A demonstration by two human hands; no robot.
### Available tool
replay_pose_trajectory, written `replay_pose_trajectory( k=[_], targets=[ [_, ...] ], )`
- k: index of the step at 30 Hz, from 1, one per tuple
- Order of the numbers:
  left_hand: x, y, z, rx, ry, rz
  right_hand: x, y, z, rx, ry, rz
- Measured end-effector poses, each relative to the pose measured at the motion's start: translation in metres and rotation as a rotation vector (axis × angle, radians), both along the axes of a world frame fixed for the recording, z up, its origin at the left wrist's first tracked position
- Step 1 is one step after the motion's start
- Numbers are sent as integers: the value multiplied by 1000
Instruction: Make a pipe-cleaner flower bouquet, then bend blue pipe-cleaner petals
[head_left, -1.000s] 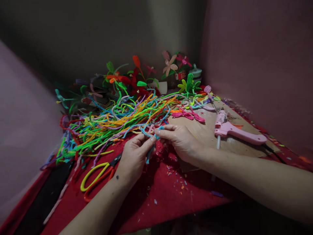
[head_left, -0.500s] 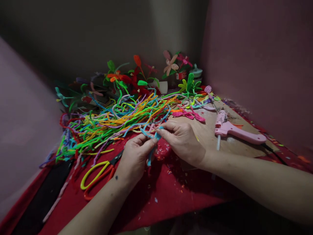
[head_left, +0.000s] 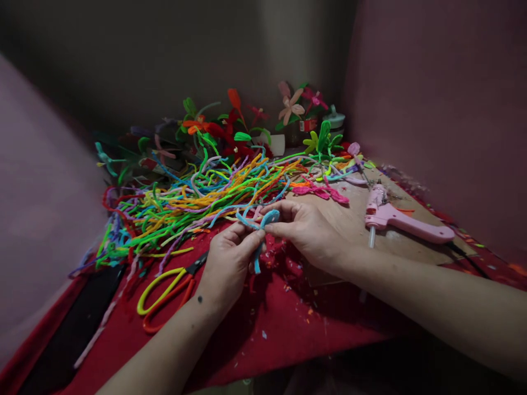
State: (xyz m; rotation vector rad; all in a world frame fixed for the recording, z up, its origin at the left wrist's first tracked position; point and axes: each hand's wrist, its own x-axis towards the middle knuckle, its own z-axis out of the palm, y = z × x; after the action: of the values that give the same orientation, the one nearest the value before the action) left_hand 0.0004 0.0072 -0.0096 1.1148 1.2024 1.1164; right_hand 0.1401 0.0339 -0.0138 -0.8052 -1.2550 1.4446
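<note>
My left hand (head_left: 229, 262) and my right hand (head_left: 310, 226) meet over the red cloth (head_left: 272, 323), both pinching one light blue pipe cleaner (head_left: 260, 225). Its top is bent into loops between my fingertips, and a short tail hangs down below my left thumb. Just behind my hands spreads a big pile of pipe cleaners (head_left: 197, 200) in green, orange, yellow, blue and purple.
Scissors with yellow and orange handles (head_left: 164, 291) lie left of my left hand. A pink glue gun (head_left: 401, 216) rests on a brown board (head_left: 354, 219) at the right, beside pink petal shapes (head_left: 321, 192). Finished pipe cleaner flowers (head_left: 230, 123) stand at the back. Walls close in on both sides.
My right hand has turned and lifted slightly, bending the blue pipe cleaner into a clearer loop. My left hand keeps its pinch. The view has shifted a little.
</note>
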Motion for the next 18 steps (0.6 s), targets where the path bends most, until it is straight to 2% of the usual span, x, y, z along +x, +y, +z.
replay_pose_trajectory(
  k=[3,7,14,18],
  targets=[
    [1,1,-4,44,-29,-40,-1,1,-3,-63,61,11],
    [0,2,-9,131,36,-64,-1,1,-3,-69,-6,8],
    [2,1,-9,212,285,-17,1,2,3,107,-482,-92],
    [2,1,-10,102,225,-36,5,2,-3,233,-579,-98]
  ],
)
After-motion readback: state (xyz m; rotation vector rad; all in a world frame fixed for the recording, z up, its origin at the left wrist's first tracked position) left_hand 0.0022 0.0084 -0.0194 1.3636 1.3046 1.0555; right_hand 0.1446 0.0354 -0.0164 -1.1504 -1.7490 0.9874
